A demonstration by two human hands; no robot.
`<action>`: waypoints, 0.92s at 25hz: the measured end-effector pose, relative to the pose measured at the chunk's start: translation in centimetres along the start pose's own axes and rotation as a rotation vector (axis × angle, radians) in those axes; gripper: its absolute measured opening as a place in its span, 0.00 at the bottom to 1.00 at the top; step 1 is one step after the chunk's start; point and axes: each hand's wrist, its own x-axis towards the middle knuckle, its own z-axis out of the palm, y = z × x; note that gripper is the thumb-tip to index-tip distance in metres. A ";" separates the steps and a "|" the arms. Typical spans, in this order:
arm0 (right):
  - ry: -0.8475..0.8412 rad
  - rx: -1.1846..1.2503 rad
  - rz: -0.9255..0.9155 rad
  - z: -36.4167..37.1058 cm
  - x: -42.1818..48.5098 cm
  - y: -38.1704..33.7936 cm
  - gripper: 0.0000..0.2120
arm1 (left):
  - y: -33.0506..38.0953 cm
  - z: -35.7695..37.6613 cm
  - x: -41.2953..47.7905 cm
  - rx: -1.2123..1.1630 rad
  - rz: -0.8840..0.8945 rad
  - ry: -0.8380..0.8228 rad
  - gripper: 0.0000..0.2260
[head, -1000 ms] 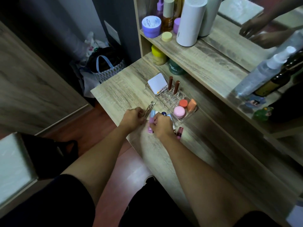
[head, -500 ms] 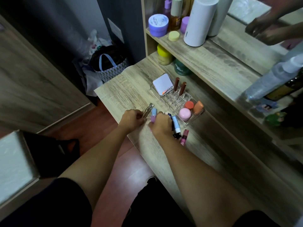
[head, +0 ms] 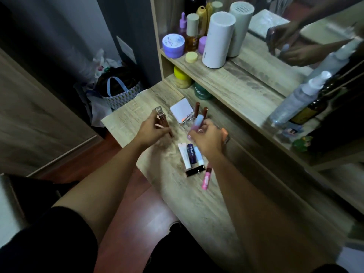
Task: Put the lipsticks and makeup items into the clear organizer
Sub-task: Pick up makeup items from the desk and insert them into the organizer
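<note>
Right grip (head: 206,138) pinches lilac tube (head: 197,123), tip protruding above.

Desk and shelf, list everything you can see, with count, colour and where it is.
clear organizer: one, back of desk, holding a white compact and two brown lipsticks
loose tubes: five, white, navy, pale blue, black, pink, on desk
white cylinder: one, shelf
purple jar: one, shelf
spray bottle: one, clear, right
patterned bag: one, floor
left hand: holds brown gloss tube
right hand: holds blue-pink tube
</note>
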 end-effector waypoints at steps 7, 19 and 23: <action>0.112 0.068 -0.035 -5.1 3.0 0.3 0.10 | 4.4 3.3 2.7 -0.039 0.160 0.057 0.01; -0.023 -0.171 -0.090 -4.3 5.5 1.0 0.12 | 3.4 4.7 5.3 0.167 0.174 0.026 0.10; -0.059 -0.301 -0.112 -4.0 6.3 0.5 0.14 | 3.5 4.5 5.5 0.274 0.217 0.004 0.10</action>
